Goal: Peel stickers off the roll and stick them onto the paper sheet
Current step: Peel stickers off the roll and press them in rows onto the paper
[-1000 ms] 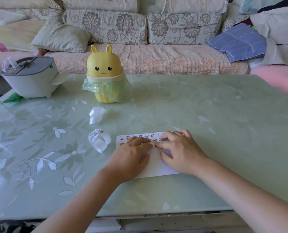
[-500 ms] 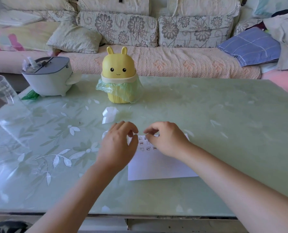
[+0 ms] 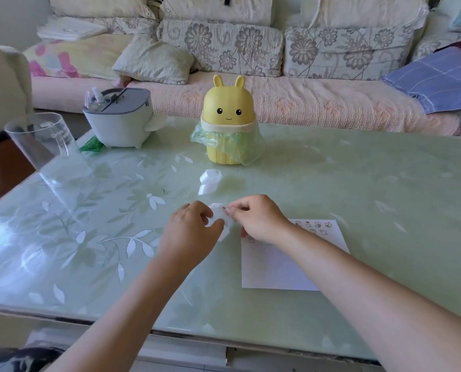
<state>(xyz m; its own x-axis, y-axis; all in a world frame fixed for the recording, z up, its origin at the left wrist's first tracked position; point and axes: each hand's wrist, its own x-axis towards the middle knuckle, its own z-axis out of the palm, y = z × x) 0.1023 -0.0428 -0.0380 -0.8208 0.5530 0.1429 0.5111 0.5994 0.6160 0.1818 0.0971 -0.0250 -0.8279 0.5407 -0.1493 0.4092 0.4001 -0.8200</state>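
While the left hand (image 3: 191,234) grips the limp sticker roll (image 3: 218,220) over the middle of the tabletop (image 3: 358,183), the right hand (image 3: 260,220) pinches its top edge. Its flimsy, clingy sticker (image 3: 222,208) likely lifts best by a corner; the paper sheet (image 3: 277,267) lies rightward, toward the near edge.

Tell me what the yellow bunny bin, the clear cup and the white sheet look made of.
Yellow bunny bin: likely moulded plastic, smooth with a soft sheen; a thin green film bag hangs from its rim. Clear cup: transparent, glass or hard plastic, cannot tell which. White sheet: paper, matt, flat and thin with crisp edges.
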